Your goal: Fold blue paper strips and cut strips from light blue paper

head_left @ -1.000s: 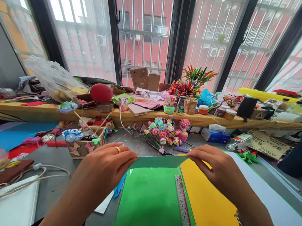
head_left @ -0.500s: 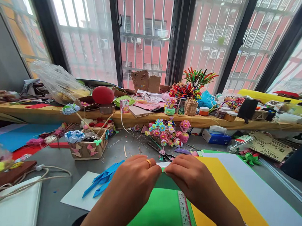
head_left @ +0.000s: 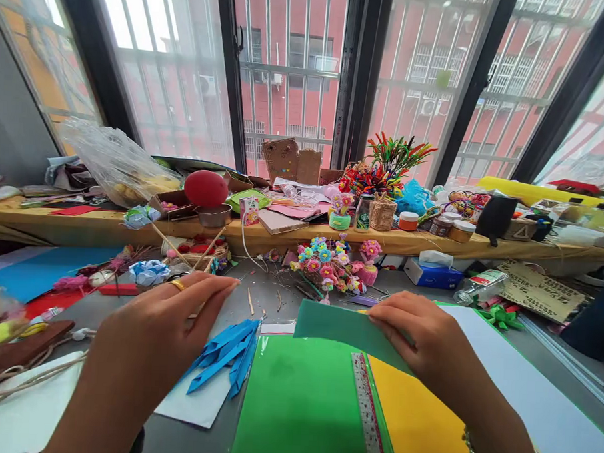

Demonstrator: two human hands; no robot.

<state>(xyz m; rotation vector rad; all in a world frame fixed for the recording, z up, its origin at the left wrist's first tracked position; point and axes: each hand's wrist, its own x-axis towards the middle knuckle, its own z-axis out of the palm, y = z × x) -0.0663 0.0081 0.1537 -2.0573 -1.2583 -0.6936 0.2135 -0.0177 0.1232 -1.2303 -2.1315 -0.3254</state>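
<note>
A dark green strip of paper [head_left: 335, 325] is held by its right end in my right hand [head_left: 422, 332], between thumb and fingers. Its left end is free, above the bright green sheet [head_left: 299, 400]. My left hand [head_left: 152, 333] is apart from the strip, thumb and forefinger pinched together; anything between the tips is too small to make out. Below that hand, folded blue paper strips [head_left: 231, 357] lie on a white sheet [head_left: 194, 405]. A clear ruler with red marks [head_left: 367, 406] rests along the right side of the green sheet.
Yellow paper [head_left: 414, 412] and a pale sheet [head_left: 520, 383] lie to the right. Beyond my hands stand a bunch of colourful craft flowers [head_left: 325, 261] and a blue tissue box [head_left: 435, 272]. A cluttered ledge [head_left: 281, 242] runs below the windows.
My hands were close together over the strip's edge. Now the left has let go and moved left, while the right has shifted right with the green strip, which shows more fully.
</note>
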